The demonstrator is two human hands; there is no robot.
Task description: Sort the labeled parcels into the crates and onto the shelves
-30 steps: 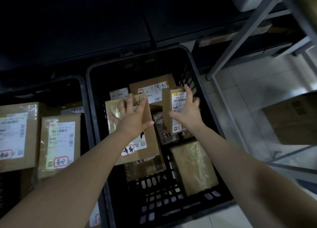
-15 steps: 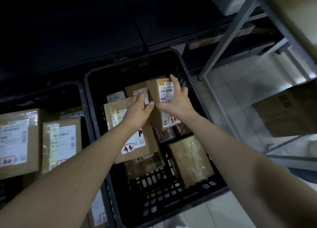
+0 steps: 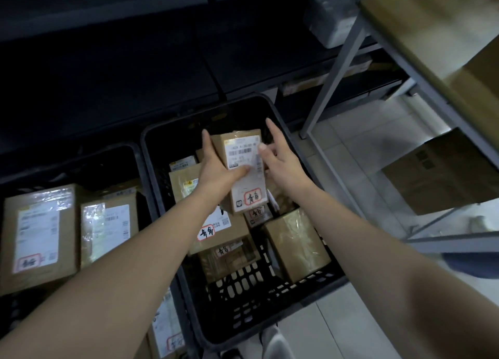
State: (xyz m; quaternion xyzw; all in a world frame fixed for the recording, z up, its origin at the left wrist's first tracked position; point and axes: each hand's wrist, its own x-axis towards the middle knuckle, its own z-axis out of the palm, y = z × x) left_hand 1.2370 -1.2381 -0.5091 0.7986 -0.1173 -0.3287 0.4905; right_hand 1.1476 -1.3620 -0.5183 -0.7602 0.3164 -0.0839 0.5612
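Observation:
A small brown parcel [image 3: 244,153] with a white barcode label and a red-ringed mark is held up above the middle black crate [image 3: 270,321]. My left hand [image 3: 217,173] grips its left side, thumb across the label. My right hand [image 3: 280,160] touches its right edge with thumb and fingers. Below lie more labeled parcels: a flat one [image 3: 216,230] under my left wrist and a taped box [image 3: 295,243] at the crate's right.
A second black crate [image 3: 137,158] on the left holds two larger labeled boxes [image 3: 40,237] [image 3: 108,230]. A grey metal shelf rack [image 3: 332,80] stands to the right with a cardboard box [image 3: 445,175] low down and a board on top. Pale tiled floor lies right of the crate.
The small parcel has come up out of the crate from my right hand into both hands. My left hand left the flat parcel and took its left side.

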